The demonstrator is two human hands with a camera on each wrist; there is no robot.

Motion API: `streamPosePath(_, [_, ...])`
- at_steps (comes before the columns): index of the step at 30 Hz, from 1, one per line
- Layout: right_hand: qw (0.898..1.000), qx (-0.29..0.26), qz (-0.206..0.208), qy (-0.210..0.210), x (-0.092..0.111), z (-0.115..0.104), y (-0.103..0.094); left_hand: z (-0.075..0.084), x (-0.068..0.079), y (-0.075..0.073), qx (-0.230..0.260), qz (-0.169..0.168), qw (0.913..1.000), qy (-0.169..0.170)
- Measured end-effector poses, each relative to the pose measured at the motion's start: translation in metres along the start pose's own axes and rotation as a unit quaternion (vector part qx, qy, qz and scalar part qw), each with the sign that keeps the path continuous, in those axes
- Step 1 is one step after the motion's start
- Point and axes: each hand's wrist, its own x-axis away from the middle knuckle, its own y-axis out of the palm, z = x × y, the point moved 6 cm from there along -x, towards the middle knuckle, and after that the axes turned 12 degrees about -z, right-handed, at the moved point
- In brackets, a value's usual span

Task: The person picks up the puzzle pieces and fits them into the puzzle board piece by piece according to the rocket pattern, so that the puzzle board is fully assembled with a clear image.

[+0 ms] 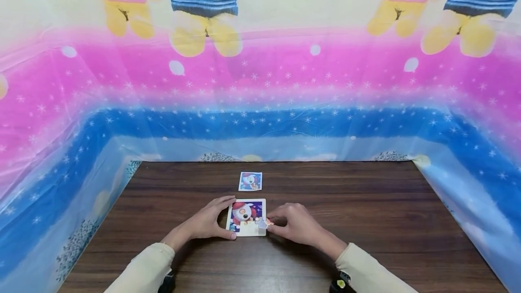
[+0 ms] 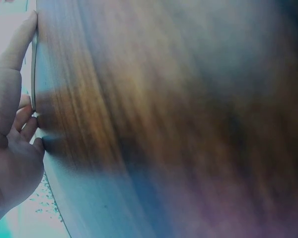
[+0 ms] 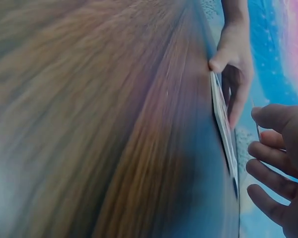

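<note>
A small picture puzzle board [image 1: 249, 234] with a white rim lies flat on the table; its upper part shows a cartoon figure in red, and its lower part has a bare pale patch. My left hand [image 1: 203, 221] holds the board's left side, thumb on the near corner and fingertips at the far one. Between thumb and fingers, my right hand [image 1: 300, 224] pinches a puzzle piece [image 1: 262, 223] over the board's lower right edge. In the right wrist view that piece [image 3: 258, 130] appears edge-on, above the board [image 3: 222, 119]. Its printed detail is too small to read.
A square picture card [image 1: 250, 181] with a similar cartoon figure lies just beyond the board. Dark wood grain covers the table [image 1: 358, 202]. A patterned cloth [image 1: 260, 123] hangs along the table's back and sides.
</note>
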Motion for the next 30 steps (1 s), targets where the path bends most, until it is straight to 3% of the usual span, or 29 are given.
streamPosePath(14, [0.999,0.041,-0.017,-0.002,-0.032,-0.018,0.019,0.000,-0.001,0.001,0.001,-0.004,0.9999,-0.011])
streamPosePath(30, [0.997,0.068,-0.035,0.027,-0.045,-0.018,0.034,0.000,0.001,0.001,0.006,-0.007,1.0000,-0.001])
